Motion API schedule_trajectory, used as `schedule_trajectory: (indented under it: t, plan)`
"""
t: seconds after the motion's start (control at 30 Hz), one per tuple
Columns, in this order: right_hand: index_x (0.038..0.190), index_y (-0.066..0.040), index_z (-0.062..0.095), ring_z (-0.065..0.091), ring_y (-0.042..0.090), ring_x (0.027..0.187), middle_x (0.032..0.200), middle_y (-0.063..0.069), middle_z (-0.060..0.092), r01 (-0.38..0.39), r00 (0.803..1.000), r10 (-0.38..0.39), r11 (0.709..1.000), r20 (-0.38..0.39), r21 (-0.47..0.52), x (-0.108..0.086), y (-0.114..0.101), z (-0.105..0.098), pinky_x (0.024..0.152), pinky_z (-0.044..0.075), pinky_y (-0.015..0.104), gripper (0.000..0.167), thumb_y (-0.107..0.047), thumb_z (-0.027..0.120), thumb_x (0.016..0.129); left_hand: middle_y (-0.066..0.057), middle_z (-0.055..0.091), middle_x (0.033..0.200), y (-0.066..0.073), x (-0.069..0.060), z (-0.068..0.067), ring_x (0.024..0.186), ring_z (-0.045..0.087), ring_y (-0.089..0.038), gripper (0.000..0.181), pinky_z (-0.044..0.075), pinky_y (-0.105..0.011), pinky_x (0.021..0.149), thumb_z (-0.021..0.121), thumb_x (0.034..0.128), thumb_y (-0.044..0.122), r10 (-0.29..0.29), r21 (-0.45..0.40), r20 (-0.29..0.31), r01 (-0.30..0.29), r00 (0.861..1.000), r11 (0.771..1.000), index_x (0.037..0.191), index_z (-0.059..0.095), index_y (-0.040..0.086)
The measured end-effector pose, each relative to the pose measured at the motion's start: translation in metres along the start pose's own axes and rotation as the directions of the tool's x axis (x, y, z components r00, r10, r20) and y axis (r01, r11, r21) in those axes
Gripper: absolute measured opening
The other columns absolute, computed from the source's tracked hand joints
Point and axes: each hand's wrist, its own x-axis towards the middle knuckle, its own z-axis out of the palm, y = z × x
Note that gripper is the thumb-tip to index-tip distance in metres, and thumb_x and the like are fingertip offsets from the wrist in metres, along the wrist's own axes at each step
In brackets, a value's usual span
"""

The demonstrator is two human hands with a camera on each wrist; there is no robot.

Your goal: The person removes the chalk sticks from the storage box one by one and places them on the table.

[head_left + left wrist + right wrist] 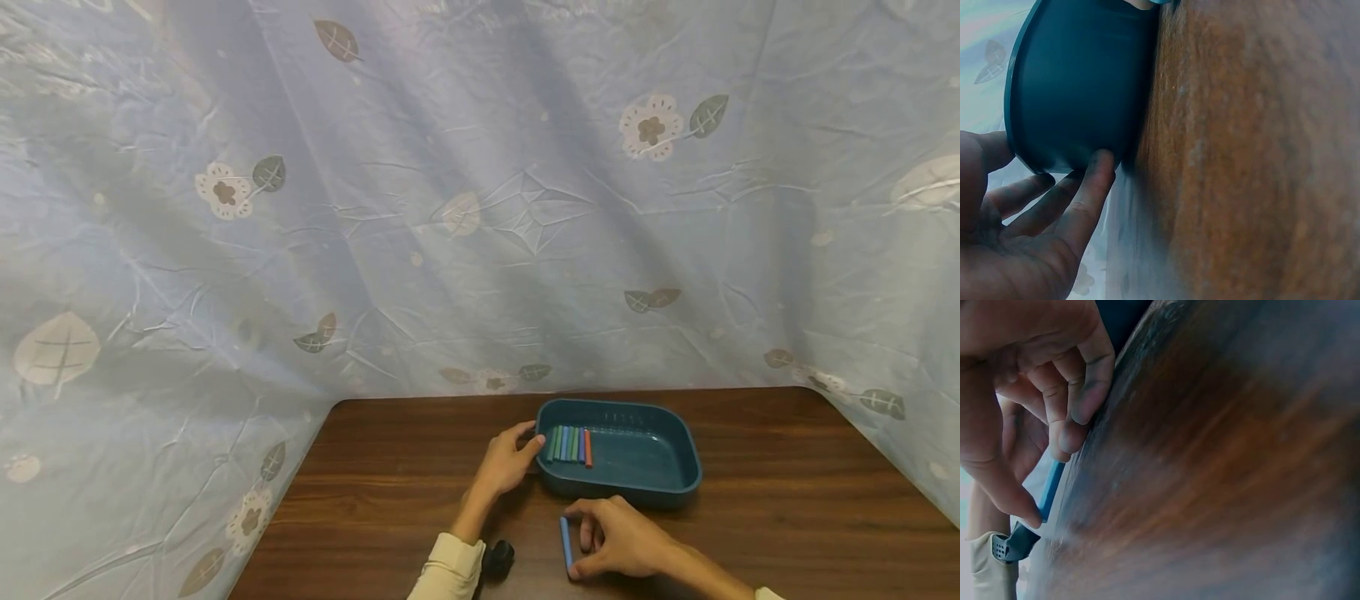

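A teal tray (pixel 622 492) stands on the table; at its left end several chalk-like sticks (pixel 567 444) in green, blue and orange lie side by side. My left hand (pixel 504 463) holds the tray's left end, thumb at the rim and fingers against the outer wall (pixel 1079 87), as the left wrist view shows. In front of the tray, my right hand (pixel 626 540) pinches a blue stick (pixel 566 543) lengthwise between thumb and fingertips, low over the tabletop. The right wrist view shows the blue stick (pixel 1052 490) partly hidden by the fingers.
The brown wooden table (pixel 360 500) reaches back to a pale patterned sheet (pixel 480 208), which hangs behind and at both sides. A small black device (pixel 498 559) is at the left wrist, beside the cream sleeve (pixel 448 568).
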Motion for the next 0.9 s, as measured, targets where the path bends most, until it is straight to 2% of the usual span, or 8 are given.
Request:
schedule_trajectory:
  t: [0.27, 0.9]
  plan:
    - [0.137, 0.005, 0.066, 0.058, -0.002, 0.062, 0.081, -0.011, 0.066, -0.015, 1.000, 0.016, 0.999, 0.010, -0.048, 0.0014, -0.0008, 0.0016, 0.054, 0.049, 0.019, 0.075, -0.033, 0.096, 0.080, -0.019, 0.071, 0.141, -0.0004, 0.0008, 0.0003, 0.125, 0.071, -0.031, 0.052, 0.058, -0.053, 0.106, 0.063, 0.1087, 0.036, 0.013, 0.045, -0.014, -0.012, 1.000, 0.999, 0.149, 0.061, 0.003]
    - [0.138, 0.005, 0.065, 0.061, -0.001, 0.067, 0.084, -0.010, 0.068, 0.006, 1.000, -0.006, 1.000, -0.007, -0.023, -0.0023, -0.0017, -0.0018, 0.058, 0.053, 0.020, 0.076, -0.037, 0.095, 0.082, -0.018, 0.072, 0.140, -0.0015, -0.0003, -0.0002, 0.122, 0.073, -0.031, 0.052, 0.059, -0.052, 0.103, 0.063, 0.1086, 0.038, 0.010, 0.053, -0.011, -0.010, 1.000, 0.999, 0.149, 0.062, 0.005]
